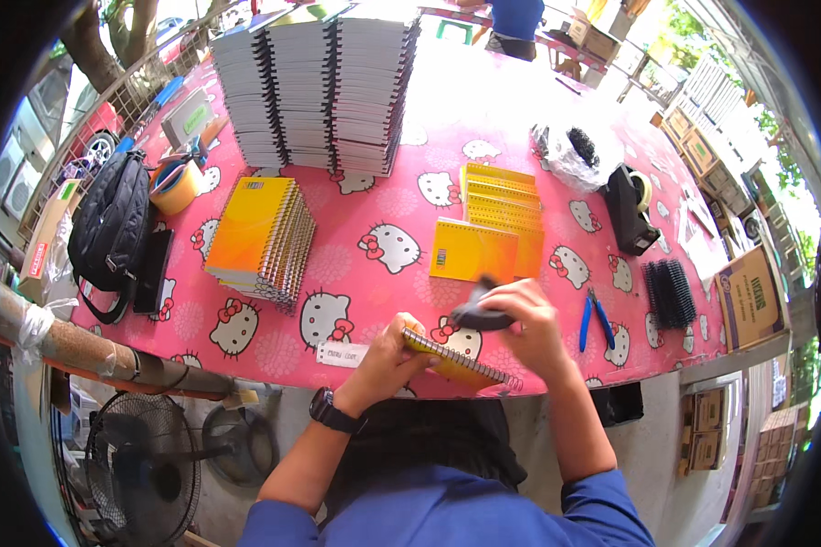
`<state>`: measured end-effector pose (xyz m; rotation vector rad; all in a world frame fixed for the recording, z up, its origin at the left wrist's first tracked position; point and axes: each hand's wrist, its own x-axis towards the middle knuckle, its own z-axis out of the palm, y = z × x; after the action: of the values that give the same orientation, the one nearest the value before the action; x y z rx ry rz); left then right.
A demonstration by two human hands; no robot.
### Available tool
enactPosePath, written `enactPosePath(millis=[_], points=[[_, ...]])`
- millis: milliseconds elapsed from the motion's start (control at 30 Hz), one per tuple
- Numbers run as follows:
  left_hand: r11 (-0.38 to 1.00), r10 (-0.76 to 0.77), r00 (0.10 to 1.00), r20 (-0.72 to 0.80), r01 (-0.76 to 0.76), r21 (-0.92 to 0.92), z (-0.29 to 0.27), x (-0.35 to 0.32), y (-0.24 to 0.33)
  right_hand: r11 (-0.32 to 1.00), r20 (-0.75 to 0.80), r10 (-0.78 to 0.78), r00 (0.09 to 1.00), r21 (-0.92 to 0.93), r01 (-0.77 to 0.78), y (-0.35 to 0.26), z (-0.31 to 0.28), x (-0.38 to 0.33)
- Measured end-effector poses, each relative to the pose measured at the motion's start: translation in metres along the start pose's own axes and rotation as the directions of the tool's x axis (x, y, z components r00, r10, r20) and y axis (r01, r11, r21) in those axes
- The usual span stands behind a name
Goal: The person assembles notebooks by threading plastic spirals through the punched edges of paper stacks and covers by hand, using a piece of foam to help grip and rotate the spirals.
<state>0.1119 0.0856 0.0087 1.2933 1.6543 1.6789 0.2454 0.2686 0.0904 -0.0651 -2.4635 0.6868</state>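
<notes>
In my left hand [388, 362], near the table's front edge, is a yellow spiral notebook [470, 369], gripped by its left end. Its wire spiral faces up and slants down to the right. My right hand [527, 326] is closed on a dark curved object [483, 310] just above the notebook; its exact kind is unclear. Beyond my hands, several yellow spiral notebooks [474, 251] lie overlapped. A thick stack of similar orange-yellow notebooks [255, 228] stands to the left. By my left wrist lies a white paper strip [341, 353].
Tall stacks of spiral-bound books [319, 91] rise at the back left. To the right are blue-handled pliers [597, 321], black spiral coils [669, 294], a tape dispenser [631, 214] and a plastic bag [570, 155]. A black backpack [109, 223] sits left; a fan [141, 456] stands below.
</notes>
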Motion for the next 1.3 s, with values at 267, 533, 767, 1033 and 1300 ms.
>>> enactPosePath(millis=[267, 533, 767, 1033, 1300], points=[[0.997, 0.053, 0.991, -0.121, -0.059, -0.048, 0.009, 0.02, 0.049, 0.733, -0.152, 0.298, 0.942, -0.596, -0.328, 0.057, -0.072, -0.066], [0.972, 0.21, 0.957, -0.2, -0.182, 0.149, 0.013, 0.021, 0.077, 0.934, -0.066, 0.135, 0.989, 0.343, -0.104, -0.072, -0.005, 0.008], [0.954, 0.246, 0.95, -0.193, -0.202, 0.223, 0.005, 0.014, 0.081, 0.928, -0.031, 0.16, 0.987, 0.346, -0.139, -0.077, -0.003, 0.013], [0.996, 0.073, 0.964, -0.257, -0.083, -0.03, -0.002, 0.003, 0.081, 0.981, -0.044, -0.098, 0.994, 0.162, 0.104, -0.076, 0.003, 0.025], [0.98, 0.172, 0.904, -0.392, -0.115, 0.163, -0.036, 0.0, 0.082, 0.968, 0.034, -0.184, 0.982, 0.18, 0.175, -0.087, 0.026, 0.049]])
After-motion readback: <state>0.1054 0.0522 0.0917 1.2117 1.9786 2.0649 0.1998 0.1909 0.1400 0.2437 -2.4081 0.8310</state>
